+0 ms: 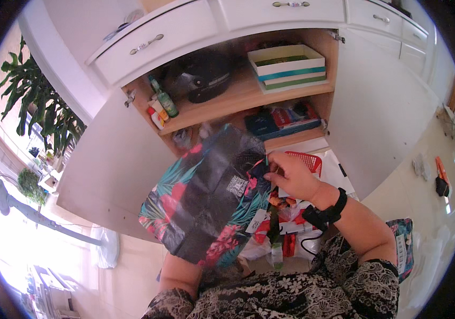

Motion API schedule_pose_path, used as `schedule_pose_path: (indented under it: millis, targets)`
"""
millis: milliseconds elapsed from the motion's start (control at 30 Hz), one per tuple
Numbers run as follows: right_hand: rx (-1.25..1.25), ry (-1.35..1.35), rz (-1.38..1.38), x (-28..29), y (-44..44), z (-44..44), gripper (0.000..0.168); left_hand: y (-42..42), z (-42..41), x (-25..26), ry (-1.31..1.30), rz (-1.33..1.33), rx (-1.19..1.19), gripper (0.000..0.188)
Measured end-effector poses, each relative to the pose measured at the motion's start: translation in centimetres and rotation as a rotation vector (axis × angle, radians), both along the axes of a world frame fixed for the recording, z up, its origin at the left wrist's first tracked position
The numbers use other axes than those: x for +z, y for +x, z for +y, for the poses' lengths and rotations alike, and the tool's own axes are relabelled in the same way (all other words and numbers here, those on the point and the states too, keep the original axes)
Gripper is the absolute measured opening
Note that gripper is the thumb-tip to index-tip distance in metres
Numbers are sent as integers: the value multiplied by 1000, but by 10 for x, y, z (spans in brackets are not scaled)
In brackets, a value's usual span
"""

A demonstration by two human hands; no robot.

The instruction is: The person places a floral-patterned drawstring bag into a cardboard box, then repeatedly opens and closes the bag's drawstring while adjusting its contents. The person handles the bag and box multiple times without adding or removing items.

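A dark bag with a pink and teal floral print is held up in front of me, with a printed code on its side. My right hand pinches the bag's upper right edge between thumb and fingers. My left forearm reaches up behind or into the bag, which hides my left hand; its grip cannot be seen. Below my right hand lie several small red, white and orange packets, partly covered by the bag. A red plastic basket stands just beyond my right hand.
The white cabinet's left door and right door stand wide open. On its shelves are a green bottle, a black bag, a striped box and blue boxes. A folded floral bag lies on the floor at right.
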State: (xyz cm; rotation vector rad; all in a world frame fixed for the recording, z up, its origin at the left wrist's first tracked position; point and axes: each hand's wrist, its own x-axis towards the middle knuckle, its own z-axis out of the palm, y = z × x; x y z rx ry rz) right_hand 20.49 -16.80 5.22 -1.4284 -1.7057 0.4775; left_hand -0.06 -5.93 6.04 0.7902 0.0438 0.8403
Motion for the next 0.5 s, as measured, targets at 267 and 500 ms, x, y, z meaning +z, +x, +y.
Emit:
schedule_pose_path:
  millis: [267,500]
  targets:
    - [-84,-388,13,-71,57,14,52,7,6,-1,3,-15,-3,56]
    - [258,-774,488,-87,31,13,90,-15,8,5,21,-6,68,56]
